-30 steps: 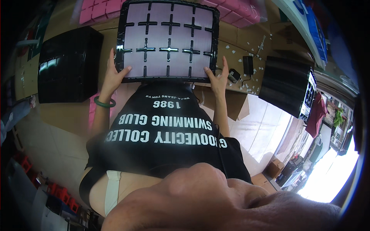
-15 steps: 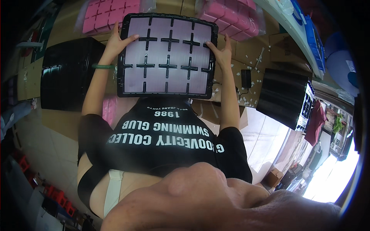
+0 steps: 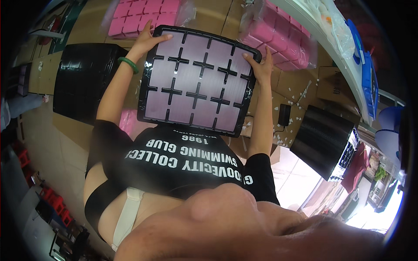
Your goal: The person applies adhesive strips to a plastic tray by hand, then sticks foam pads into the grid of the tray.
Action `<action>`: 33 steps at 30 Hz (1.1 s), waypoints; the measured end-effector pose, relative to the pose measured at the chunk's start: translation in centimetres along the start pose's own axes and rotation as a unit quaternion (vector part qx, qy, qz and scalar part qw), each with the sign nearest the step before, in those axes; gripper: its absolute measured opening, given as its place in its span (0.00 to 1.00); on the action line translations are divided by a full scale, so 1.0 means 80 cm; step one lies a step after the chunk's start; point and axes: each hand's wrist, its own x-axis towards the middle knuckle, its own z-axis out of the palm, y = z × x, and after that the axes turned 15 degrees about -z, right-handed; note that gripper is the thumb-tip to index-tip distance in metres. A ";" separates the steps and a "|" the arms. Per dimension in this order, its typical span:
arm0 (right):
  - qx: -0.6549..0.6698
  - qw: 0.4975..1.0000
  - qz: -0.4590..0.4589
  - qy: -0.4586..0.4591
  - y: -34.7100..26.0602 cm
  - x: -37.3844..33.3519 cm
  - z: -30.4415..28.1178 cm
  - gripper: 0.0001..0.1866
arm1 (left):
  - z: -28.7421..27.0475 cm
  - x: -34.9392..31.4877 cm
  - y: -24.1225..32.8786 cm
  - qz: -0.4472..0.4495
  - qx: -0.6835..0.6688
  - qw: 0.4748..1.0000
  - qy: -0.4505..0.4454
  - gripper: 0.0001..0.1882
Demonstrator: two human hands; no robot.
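Note:
A shallow black plastic tray point(image 3: 202, 65) with cross-shaped dividers lies across the upper middle, in front of my chest. Lavender, faintly striped surfaces point(image 3: 188, 77) show between the crosses. My left hand point(image 3: 151, 40), below which a green bangle point(image 3: 129, 64) circles the wrist, grips the tray's far left corner with the thumb over the rim. At the far right corner my right hand point(image 3: 260, 66) holds the edge the same way, thumb on top. The fingers under the rim are partly hidden. The tray sits slightly turned, its right side nearer me.
Beyond the tray lie bagged pink blocks, one pack point(image 3: 143, 17) at left and another point(image 3: 278, 37) at right. Black stacks stand at left point(image 3: 85, 82) and right point(image 3: 324, 137). A small black box point(image 3: 284, 114) with a cable rests among white scraps point(image 3: 303, 96) on cardboard.
The tray has turned slightly clockwise and sits lower and farther right in the picture. The surroundings have shifted too. Both hands keep hold of its edges.

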 end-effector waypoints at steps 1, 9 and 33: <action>-0.045 0.999 0.011 0.005 -0.008 0.003 0.000 0.61 | -0.001 0.004 0.001 -0.022 -0.017 0.999 0.024 0.67; -0.120 0.992 -0.025 -0.026 -0.040 -0.016 -0.011 0.59 | 0.004 -0.008 -0.006 -0.021 -0.012 0.999 0.047 0.63; -0.257 0.962 -0.022 -0.088 -0.096 -0.269 -0.070 0.71 | -0.001 -0.249 -0.127 0.051 0.106 0.993 -0.006 0.65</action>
